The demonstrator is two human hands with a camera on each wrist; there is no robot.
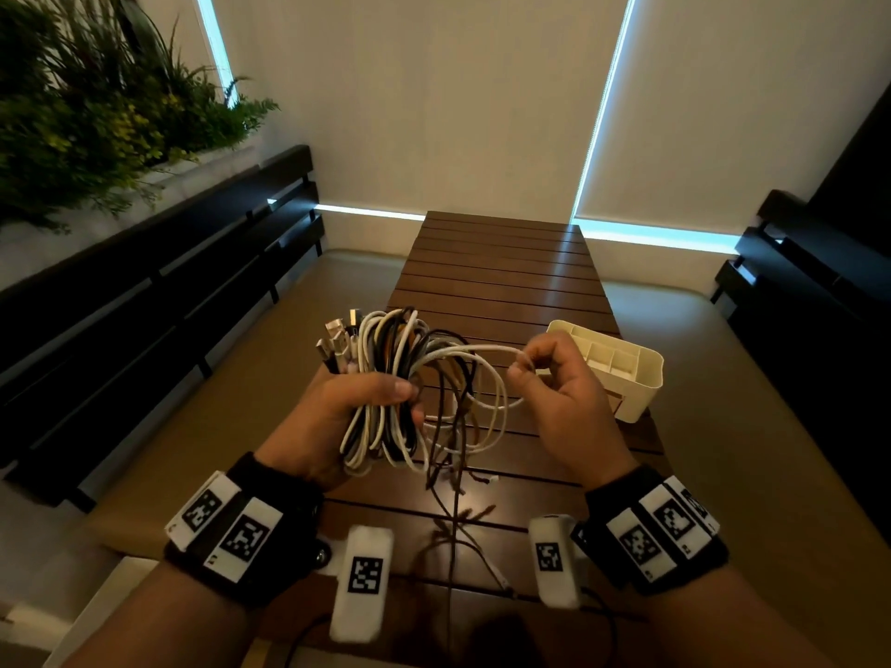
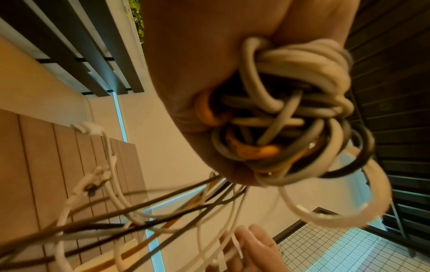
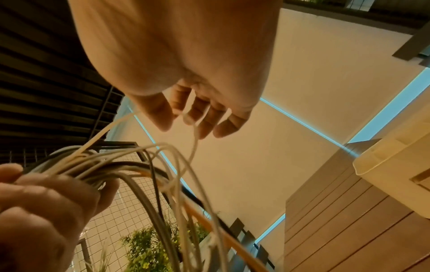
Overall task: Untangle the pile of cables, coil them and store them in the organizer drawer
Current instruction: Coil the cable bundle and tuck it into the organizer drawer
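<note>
White cable (image 1: 482, 351): light, limp | my right hand (image 1: 561, 402) pinches its loop | left hand (image 1: 337, 412) grips bundle (image 1: 390, 378) mid-length.

i see the cable bundle (image 1: 385, 378) mixing white, grey, black and orange strands. the organizer (image 1: 641, 373) is cream, the slatted table (image 1: 501, 272) dark brown, and my wristbands (image 1: 226, 527) black with white checkered tags.

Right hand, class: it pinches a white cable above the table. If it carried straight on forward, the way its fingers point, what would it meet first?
Probably the cream organizer, which stands just beyond the right hand on the slatted table. Depth is hard to judge, so the hand might pass above its rim.
</note>
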